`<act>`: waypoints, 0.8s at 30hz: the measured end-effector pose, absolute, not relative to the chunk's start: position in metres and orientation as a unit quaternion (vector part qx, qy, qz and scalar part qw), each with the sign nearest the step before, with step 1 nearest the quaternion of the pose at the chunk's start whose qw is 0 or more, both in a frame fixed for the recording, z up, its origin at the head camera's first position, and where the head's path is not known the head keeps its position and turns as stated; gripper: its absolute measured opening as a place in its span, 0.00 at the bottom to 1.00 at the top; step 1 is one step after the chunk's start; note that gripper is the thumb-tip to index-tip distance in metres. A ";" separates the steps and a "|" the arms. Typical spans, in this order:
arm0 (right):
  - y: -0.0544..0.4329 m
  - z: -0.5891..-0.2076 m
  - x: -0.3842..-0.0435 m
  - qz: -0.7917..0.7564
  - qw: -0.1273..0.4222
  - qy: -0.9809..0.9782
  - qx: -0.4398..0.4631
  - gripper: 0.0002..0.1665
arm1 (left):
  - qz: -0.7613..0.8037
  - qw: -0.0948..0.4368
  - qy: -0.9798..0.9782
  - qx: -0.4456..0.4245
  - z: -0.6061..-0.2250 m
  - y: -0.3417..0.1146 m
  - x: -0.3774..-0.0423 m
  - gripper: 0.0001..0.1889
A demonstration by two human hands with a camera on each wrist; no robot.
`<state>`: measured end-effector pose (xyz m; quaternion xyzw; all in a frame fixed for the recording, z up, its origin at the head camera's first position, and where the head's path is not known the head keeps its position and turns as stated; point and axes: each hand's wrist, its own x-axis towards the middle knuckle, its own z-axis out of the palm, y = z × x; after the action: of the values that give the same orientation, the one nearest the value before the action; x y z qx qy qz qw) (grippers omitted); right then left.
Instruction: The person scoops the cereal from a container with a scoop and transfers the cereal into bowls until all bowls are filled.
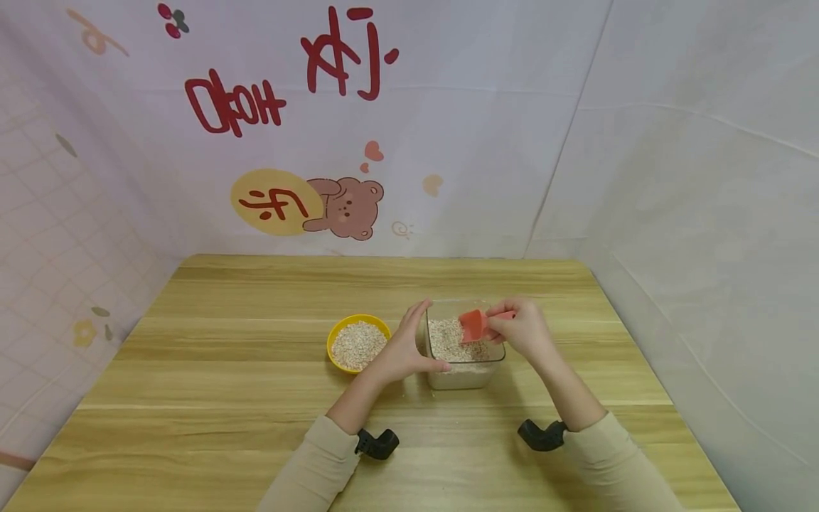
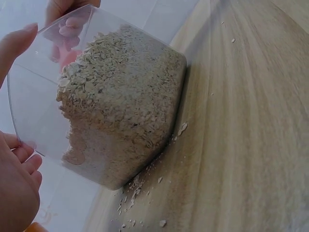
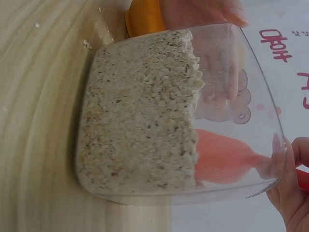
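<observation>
A clear square container [image 1: 462, 379] holds rolled oats [image 2: 125, 87] to a bit over half its height. My left hand [image 1: 404, 353] grips its left side, the thumb at the near rim and the fingers toward the far left corner. In my right hand [image 1: 523, 331] is the handle of a red scoop [image 1: 472, 326], pinched between thumb and fingers. The scoop is inside the container, its front edge meeting the oats in the right wrist view [image 3: 219, 157]. Left of the container, beside my left hand, stands a yellow bowl [image 1: 330, 343] of oats.
Loose flakes [image 2: 135, 193] lie on the wooden table [image 1: 256, 398] around the container's base. A printed cloth [image 1: 448, 142] hangs behind the table, with pale walls at both sides. Black wrist mounts [image 1: 542, 435] sit on both forearms.
</observation>
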<state>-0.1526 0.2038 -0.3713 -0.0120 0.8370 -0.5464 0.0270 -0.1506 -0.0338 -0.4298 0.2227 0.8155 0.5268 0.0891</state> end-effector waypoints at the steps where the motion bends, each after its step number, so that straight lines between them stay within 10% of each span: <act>1: 0.204 -0.374 -0.153 -0.548 0.031 0.836 -0.012 0.09 | 0.527 0.088 0.815 0.222 -0.430 -0.034 -0.151 0.62; 24: 0.189 -0.391 -0.158 -0.567 0.074 0.820 -0.027 0.10 | 0.540 0.079 0.808 0.221 -0.440 -0.027 -0.149 0.62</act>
<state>-0.1580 0.1892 -0.3915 -0.0275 0.8199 -0.5670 0.0736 -0.1489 -0.0265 -0.4400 0.2205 0.8081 0.5404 0.0795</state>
